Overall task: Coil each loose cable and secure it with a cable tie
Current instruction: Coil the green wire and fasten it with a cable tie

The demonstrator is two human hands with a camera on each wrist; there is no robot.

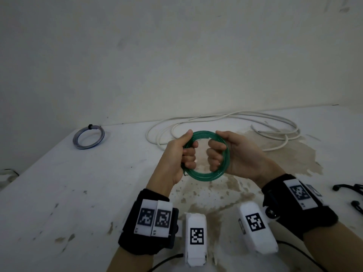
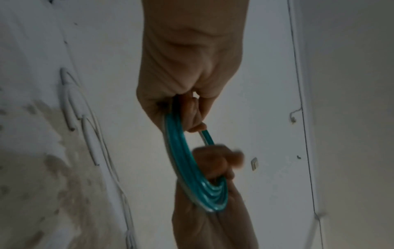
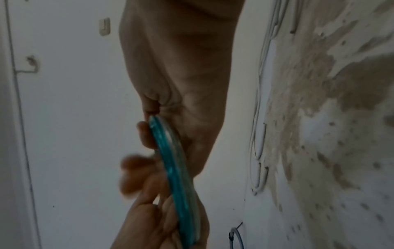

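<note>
A green cable (image 1: 208,176) is wound into a round coil of several turns, held upright above the table between both hands. My left hand (image 1: 181,152) grips the coil's left side, fingers curled through the ring. My right hand (image 1: 225,152) grips the right side the same way. In the left wrist view the green coil (image 2: 181,148) runs from my left hand (image 2: 187,94) down to the other hand. In the right wrist view the green coil (image 3: 170,161) shows edge-on under my right hand (image 3: 179,101). No cable tie shows on this coil.
A loose white cable (image 1: 225,126) sprawls along the table's back edge by the wall. A blue-clear coil (image 1: 88,138) bound with a black tie lies at back left. Black items (image 1: 351,193) lie at the right edge. The white table (image 1: 59,193) is stained in the middle.
</note>
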